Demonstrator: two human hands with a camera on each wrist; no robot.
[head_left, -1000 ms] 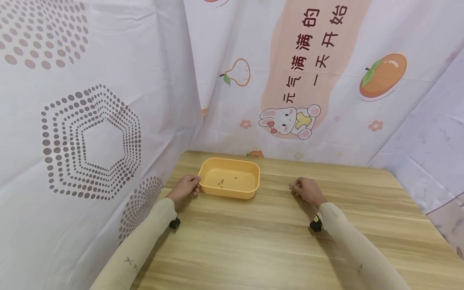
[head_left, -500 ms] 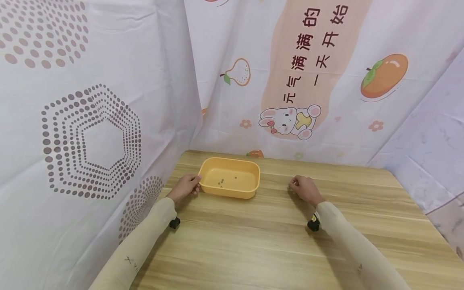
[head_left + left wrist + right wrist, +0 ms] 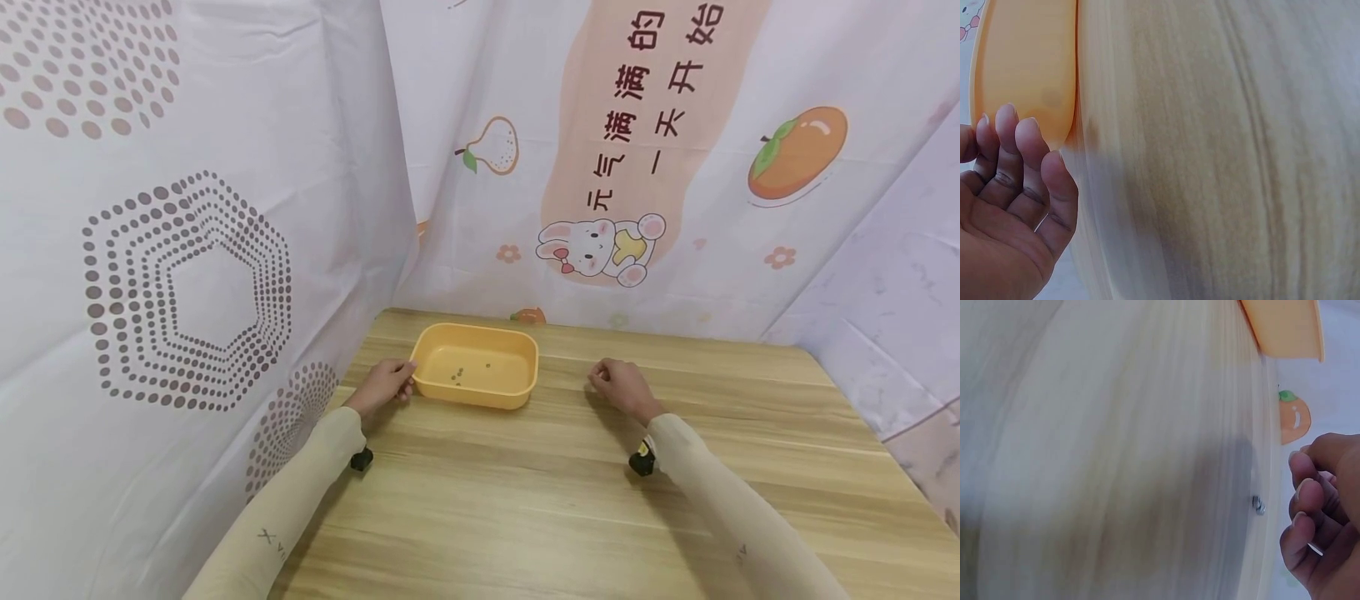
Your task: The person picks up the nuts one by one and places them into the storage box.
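A yellow rectangular tray (image 3: pixel 517 392) sits on the wooden table, with several tiny dark nut-like pieces (image 3: pixel 460 372) on its floor. At its left end my left hand (image 3: pixel 384 383) grips the rim between thumb and fingers; the other fingers are bent beside the tray wall in the left wrist view. My right hand (image 3: pixel 622 387) is over the table to the right of the tray, thumb and index fingertips together and the other fingers curled. I cannot tell what is between those fingertips. Small shiny metal pieces (image 3: pixel 1258 505) lie near the right hand in the right wrist view.
The wooden table (image 3: pixel 480 500) runs back to a printed white curtain (image 3: pixel 480 250) behind the tray. Another white curtain (image 3: pixel 330 208) hangs close along the left side, near the left arm. A pale curtain (image 3: pixel 892 333) stands at the right.
My right hand has moved left, towards the tray. The small pieces seen at its fingertips one second ago no longer show in the head view. My left hand and the tray have stayed put.
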